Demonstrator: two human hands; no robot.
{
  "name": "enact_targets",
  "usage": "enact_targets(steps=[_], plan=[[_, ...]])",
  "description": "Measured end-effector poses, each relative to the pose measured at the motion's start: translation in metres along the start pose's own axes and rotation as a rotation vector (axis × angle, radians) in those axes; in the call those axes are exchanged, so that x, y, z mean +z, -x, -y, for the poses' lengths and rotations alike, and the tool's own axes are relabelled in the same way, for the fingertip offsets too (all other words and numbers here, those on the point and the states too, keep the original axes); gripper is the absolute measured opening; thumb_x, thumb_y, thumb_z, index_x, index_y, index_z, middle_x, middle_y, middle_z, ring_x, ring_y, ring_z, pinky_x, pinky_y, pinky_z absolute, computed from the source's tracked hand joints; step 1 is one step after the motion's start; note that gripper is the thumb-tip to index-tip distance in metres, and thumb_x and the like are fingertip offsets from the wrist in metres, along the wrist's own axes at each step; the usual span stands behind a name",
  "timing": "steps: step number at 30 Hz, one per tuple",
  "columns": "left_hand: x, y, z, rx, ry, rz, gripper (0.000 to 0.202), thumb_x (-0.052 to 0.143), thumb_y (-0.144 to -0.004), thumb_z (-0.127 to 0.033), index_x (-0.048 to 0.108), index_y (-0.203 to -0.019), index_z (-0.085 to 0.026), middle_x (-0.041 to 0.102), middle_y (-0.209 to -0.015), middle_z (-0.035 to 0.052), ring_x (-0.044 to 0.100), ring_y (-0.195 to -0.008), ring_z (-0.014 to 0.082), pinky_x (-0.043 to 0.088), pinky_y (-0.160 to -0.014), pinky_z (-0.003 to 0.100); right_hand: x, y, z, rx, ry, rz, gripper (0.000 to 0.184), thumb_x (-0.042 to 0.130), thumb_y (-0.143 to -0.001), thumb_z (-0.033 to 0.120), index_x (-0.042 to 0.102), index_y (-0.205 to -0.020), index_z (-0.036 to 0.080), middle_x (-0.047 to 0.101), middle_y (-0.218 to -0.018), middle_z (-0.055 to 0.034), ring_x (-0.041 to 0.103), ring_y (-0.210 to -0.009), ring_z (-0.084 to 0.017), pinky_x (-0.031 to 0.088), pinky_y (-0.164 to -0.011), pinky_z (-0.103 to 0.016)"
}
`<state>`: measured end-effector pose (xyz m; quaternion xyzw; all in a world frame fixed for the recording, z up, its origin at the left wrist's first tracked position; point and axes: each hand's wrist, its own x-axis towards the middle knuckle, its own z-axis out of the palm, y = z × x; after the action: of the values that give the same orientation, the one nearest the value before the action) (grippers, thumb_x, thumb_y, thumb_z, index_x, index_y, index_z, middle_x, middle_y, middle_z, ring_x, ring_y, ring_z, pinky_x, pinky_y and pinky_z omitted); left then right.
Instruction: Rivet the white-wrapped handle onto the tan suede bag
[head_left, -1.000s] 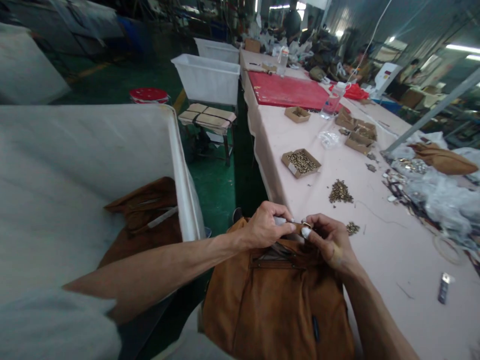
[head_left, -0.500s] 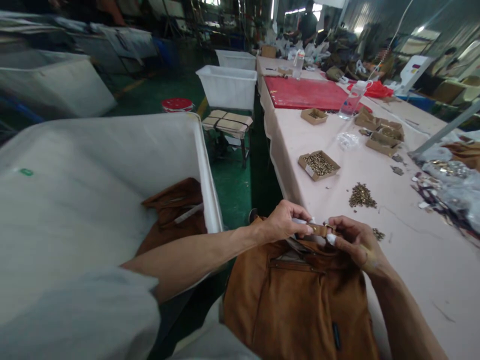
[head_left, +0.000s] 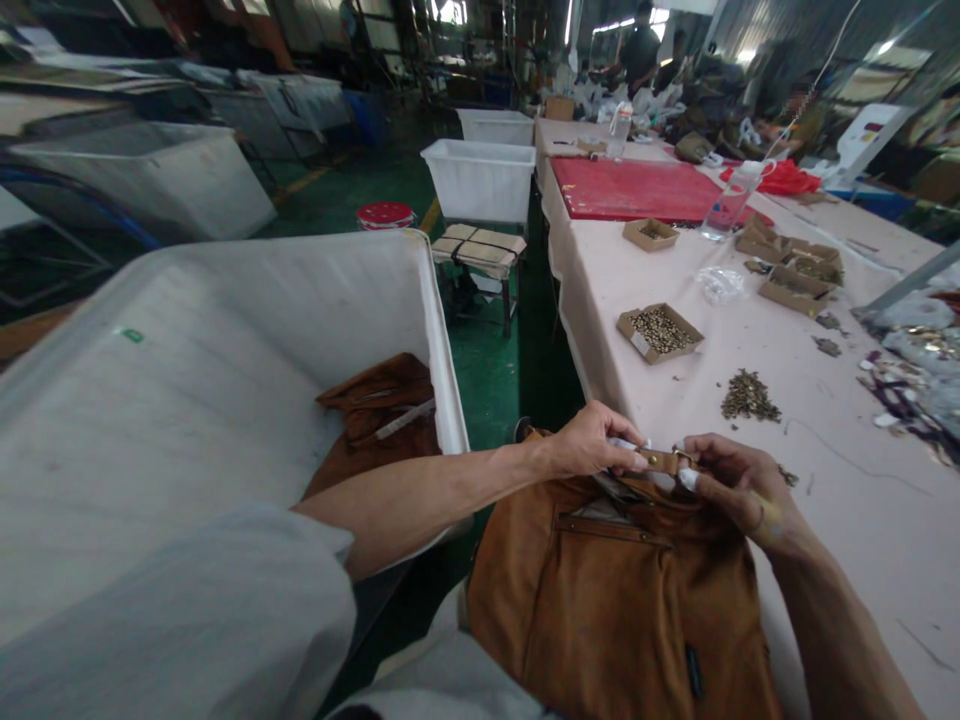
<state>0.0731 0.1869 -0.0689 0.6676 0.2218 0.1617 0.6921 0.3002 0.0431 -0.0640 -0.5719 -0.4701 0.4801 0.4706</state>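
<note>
A brown leather bag (head_left: pixel 607 600) rests upright against the table's near edge, in front of my body. Above its top opening, a short leather strap (head_left: pixel 660 461) with a brass-coloured ring or buckle is stretched between my hands. My left hand (head_left: pixel 592 442) pinches the strap's left end between thumb and fingers. With white wrapping on its fingertips, my right hand (head_left: pixel 739 485) closes on the strap's right end by the metal ring. A small stud shows on the strap near the left thumb.
The table (head_left: pixel 847 540) carries a pile of brass studs (head_left: pixel 750 396), a cardboard box of studs (head_left: pixel 660 333), more small boxes (head_left: pixel 799 270), a plastic bottle (head_left: pixel 729 200) and a red board (head_left: pixel 637 190). At left, a large white bin (head_left: pixel 360 260) holds a brown leather piece (head_left: pixel 382 400). A stool (head_left: pixel 480 250) stands beyond.
The whole view has shifted, so everything appears a little farther right. Both hands keep the same hold on the strap, and the bag stays under them.
</note>
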Motion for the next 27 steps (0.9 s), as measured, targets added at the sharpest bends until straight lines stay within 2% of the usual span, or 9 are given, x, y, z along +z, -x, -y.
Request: enact_targets(steps=[3,9,14,19,27], plan=[[0.0,0.0,0.001,0.012,-0.034,-0.005,0.047,0.089,-0.066,-0.043,0.079,-0.096,-0.008,0.07,-0.072,0.0041,0.056,-0.059,0.0108,0.041,-0.055,0.022,-0.002,0.0,-0.005,0.0,-0.009,0.006,0.039,0.087,-0.081,0.037,0.069,-0.11,0.02,0.07,-0.093,-0.0056,0.063,-0.082,-0.019,0.05,-0.072,-0.028],[-0.001,-0.001,-0.002,0.061,-0.242,-0.036,0.038,0.082,-0.071,-0.04,0.08,-0.094,-0.01,0.07,-0.077,0.0036,0.056,-0.065,0.0118,0.036,-0.056,0.022,-0.003,-0.004,-0.009,-0.004,-0.022,0.007,0.041,0.086,-0.083,0.037,0.068,-0.115,0.019,0.07,-0.097,-0.0066,0.065,-0.086,-0.021,0.052,-0.075,-0.03],[-0.004,-0.005,-0.005,0.125,-0.33,0.001,0.038,0.078,-0.077,-0.044,0.078,-0.095,-0.011,0.069,-0.079,0.0026,0.057,-0.07,0.0128,0.038,-0.061,0.022,-0.003,-0.009,-0.006,-0.057,-0.018,0.001,0.038,0.085,-0.082,0.041,0.069,-0.109,0.019,0.069,-0.092,-0.0051,0.063,-0.081,-0.02,0.05,-0.072,-0.03],[-0.007,-0.011,0.002,0.126,-0.337,0.024,0.035,0.073,-0.082,-0.044,0.077,-0.097,-0.012,0.068,-0.079,0.0009,0.055,-0.071,0.0125,0.039,-0.064,0.021,-0.007,-0.014,-0.003,-0.075,0.007,-0.006,0.039,0.088,-0.079,0.042,0.07,-0.106,0.019,0.07,-0.089,-0.004,0.063,-0.077,-0.018,0.05,-0.07,-0.029],[-0.004,-0.011,0.004,0.071,-0.345,-0.003,0.033,0.074,-0.08,-0.04,0.077,-0.095,-0.011,0.067,-0.076,0.0008,0.052,-0.067,0.0117,0.036,-0.059,0.022,-0.01,-0.014,-0.001,-0.067,-0.007,0.028,0.037,0.087,-0.081,0.04,0.07,-0.107,0.018,0.071,-0.09,-0.0056,0.064,-0.079,-0.019,0.049,-0.07,-0.029]])
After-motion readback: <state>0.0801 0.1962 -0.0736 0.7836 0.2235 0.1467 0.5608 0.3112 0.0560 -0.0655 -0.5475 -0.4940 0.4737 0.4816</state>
